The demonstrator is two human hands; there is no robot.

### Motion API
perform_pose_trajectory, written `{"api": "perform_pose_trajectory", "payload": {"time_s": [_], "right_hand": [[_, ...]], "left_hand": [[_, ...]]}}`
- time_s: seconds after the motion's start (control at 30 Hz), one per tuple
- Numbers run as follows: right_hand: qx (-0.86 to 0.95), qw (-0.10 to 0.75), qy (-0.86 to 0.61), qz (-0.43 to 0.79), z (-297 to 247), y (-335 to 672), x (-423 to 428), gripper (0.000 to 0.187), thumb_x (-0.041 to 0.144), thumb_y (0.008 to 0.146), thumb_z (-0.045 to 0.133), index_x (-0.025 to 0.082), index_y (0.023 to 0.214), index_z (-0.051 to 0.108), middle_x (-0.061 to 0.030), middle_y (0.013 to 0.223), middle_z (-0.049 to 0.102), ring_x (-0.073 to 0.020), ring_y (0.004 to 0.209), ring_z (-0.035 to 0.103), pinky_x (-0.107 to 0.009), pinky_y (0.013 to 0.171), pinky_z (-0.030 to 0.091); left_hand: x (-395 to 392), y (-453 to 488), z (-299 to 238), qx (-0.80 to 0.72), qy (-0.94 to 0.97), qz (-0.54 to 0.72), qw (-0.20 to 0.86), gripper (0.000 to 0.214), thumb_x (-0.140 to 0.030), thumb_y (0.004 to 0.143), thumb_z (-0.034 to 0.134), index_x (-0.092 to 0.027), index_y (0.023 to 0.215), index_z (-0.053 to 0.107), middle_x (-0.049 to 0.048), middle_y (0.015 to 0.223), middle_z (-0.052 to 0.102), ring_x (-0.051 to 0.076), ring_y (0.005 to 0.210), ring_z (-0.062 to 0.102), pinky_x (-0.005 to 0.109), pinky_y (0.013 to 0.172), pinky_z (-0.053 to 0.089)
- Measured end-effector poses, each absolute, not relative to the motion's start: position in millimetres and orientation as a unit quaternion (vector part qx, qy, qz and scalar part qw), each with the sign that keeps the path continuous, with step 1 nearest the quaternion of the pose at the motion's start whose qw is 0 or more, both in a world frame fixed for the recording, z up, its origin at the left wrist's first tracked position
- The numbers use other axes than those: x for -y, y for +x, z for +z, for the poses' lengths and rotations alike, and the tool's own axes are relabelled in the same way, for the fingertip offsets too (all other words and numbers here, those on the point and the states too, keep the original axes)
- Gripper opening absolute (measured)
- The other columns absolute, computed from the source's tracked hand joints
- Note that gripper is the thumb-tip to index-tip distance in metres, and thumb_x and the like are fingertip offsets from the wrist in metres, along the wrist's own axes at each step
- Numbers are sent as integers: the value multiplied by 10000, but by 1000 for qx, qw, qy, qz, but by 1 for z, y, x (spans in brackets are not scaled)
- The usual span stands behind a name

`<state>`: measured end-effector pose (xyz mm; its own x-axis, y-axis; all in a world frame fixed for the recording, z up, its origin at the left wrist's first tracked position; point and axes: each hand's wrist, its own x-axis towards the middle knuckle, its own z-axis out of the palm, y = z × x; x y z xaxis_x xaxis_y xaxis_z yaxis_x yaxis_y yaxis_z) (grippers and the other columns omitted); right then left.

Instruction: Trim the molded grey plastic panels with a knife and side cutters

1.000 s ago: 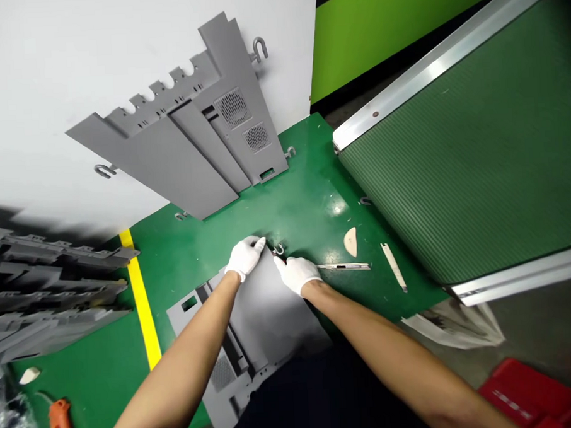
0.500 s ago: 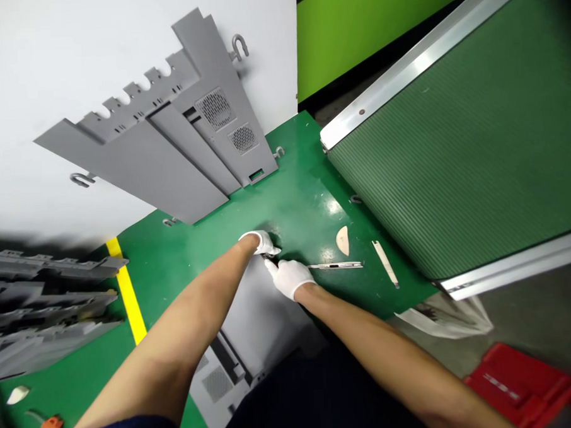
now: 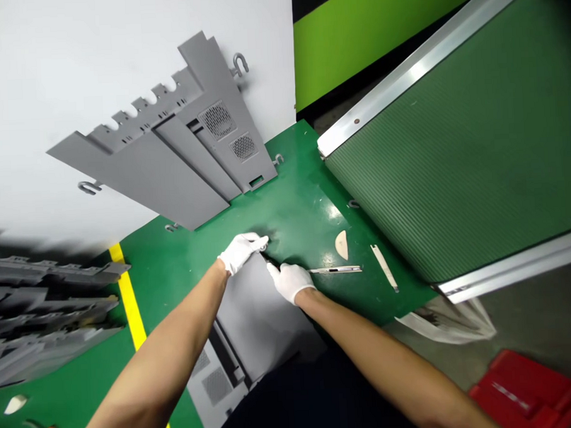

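Shifted since prev. frame: your white-gloved L hand [image 3: 243, 250], now further left; white-gloved R hand [image 3: 291, 283] approx. same spot.
Item 1: flat grey sheet panel [image 3: 271, 309], lying near centre on glossy green work surface [image 3: 294, 207], near edge hidden by your clothing.
Item 2: slim dark hand tool [image 3: 272, 261], clamped in your R fingers, pointing at panel's far corner.
L hand: at same corner, thumb and fingertips close together; can't tell if pinching anything.
Right side: thin pale metal strip [image 3: 338, 270], cream half-moon piece [image 3: 342, 244].
Step (judged): tool work at far corner, in progress. Next move calls for: L steadying corner, fingertips clear of tool tip; R small, controlled strokes.
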<state>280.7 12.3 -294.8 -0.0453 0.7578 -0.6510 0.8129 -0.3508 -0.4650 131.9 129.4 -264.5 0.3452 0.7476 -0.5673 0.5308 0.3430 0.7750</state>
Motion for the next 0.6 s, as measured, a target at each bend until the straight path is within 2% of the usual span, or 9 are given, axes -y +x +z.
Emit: {"api": "perform_pose_trajectory", "payload": {"time_s": [0.17, 0.23, 0.3, 0.37, 0.47, 0.53, 0.6], "right_hand": [[-506, 12, 696, -510, -292, 289, -16, 774, 691, 963, 215, 107, 1034, 719, -255, 1052, 746, -360, 1062, 704, -450, 924, 506], [-476, -9, 706, -524, -290, 300, -7, 757, 704, 954, 233, 125, 1004, 718, -244, 1062, 745, -366, 1085, 694, -444, 929, 506], [-439, -41, 713, -545, -287, 318, 16, 746, 723, 949, 228, 154, 945, 710, -212, 1013, 756, -334, 1023, 716, -407, 889, 523], [-374, -74, 709, -593, -286, 339, 53, 731, 752, 938, 232, 181, 861, 683, -165, 882, 759, -268, 829, 739, -349, 767, 548], [-229, -116, 721, -644, -286, 366, 115, 636, 757, 918, 326, 205, 758, 598, -75, 659, 676, -177, 523, 639, -287, 530, 502], [-118, -150, 739, -646, -288, 380, 147, 554, 702, 935, 377, 213, 730, 539, -14, 574, 590, -138, 444, 562, -257, 465, 459], [-28, -181, 747, -640, -293, 392, 165, 502, 622, 980, 352, 216, 723, 498, 25, 529, 525, -118, 421, 529, -236, 455, 448]], "left_hand": [[-128, 137, -262, -643, 529, 212, 512, 504, -651, 736, 719, -151, 796, 739, 64, 825, 726, 170, 787, 608, 279, 798, 483], [-122, 138, -251, -671, 530, 239, 461, 483, -640, 760, 704, -158, 773, 720, 51, 822, 721, 169, 796, 608, 270, 799, 478], [-108, 146, -239, -676, 535, 232, 451, 470, -634, 775, 694, -164, 749, 702, 32, 778, 703, 157, 754, 593, 262, 752, 471], [-84, 170, -232, -653, 551, 176, 489, 474, -635, 775, 691, -167, 703, 683, 16, 683, 665, 143, 662, 560, 262, 668, 454], [-30, 237, -235, -580, 553, 51, 596, 456, -607, 774, 695, -170, 650, 653, 2, 554, 593, 128, 527, 497, 273, 555, 411], [10, 296, -238, -511, 553, -13, 658, 414, -558, 780, 701, -168, 650, 653, 14, 548, 598, 137, 511, 513, 280, 537, 420], [42, 349, -239, -433, 574, -26, 694, 355, -509, 808, 685, -164, 725, 696, 53, 664, 681, 169, 616, 610, 288, 613, 487]]}}
